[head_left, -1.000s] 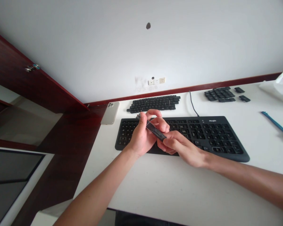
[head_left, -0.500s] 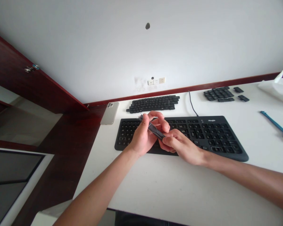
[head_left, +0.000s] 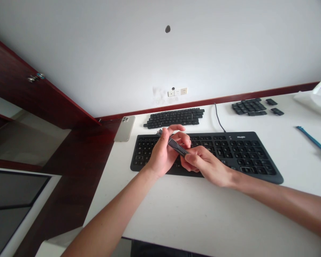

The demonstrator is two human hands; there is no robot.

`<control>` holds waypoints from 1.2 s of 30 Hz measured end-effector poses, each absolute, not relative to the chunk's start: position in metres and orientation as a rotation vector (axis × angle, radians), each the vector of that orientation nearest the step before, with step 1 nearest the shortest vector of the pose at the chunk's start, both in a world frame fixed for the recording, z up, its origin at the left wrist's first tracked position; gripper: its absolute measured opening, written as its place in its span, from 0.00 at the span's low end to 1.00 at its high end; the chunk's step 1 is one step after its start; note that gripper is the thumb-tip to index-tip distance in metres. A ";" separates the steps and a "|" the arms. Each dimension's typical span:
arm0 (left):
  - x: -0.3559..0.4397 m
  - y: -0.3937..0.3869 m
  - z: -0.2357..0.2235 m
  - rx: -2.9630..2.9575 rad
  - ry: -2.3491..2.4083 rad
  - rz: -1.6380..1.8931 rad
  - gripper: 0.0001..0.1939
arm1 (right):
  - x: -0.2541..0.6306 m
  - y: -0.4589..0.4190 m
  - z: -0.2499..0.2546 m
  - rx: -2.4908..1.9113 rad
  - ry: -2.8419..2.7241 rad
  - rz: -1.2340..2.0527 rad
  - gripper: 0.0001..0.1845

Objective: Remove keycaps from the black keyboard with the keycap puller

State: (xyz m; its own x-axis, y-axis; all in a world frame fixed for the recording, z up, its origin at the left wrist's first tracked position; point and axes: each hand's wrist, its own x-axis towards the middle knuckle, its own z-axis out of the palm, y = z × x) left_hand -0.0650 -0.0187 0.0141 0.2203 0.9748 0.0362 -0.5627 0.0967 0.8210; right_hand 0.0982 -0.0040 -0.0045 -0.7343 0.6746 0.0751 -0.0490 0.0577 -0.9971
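Both my hands are on a slim dark keycap puller with thin wires at its far left tip. My left hand pinches it near the wire end under the thumb, the other fingers loosely curled. Around the handle's lower end my right hand is closed, thumb on top. Below them lies a black keyboard, its key caps off and the sockets bare. Loose black key caps stand in rows behind it, and a second group of key caps is at the back right.
A phone lies face down at the table's left edge. To the right are a blue tool and a white bag. The keyboard's cable runs back toward the wall, which has sockets.
The fingers of my left hand have shifted slightly, showing more of the keycap puller. My right hand keeps its hold on the handle end, and nothing on the table has moved.
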 end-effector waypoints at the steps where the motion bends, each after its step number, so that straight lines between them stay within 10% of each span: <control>1: -0.065 -0.018 0.014 0.834 0.623 1.255 0.28 | 0.098 -0.004 -0.005 -0.627 -1.801 1.741 0.22; 36: -0.060 -0.022 0.000 1.041 0.660 1.115 0.35 | 0.099 -0.002 -0.004 -0.605 -1.434 1.997 0.19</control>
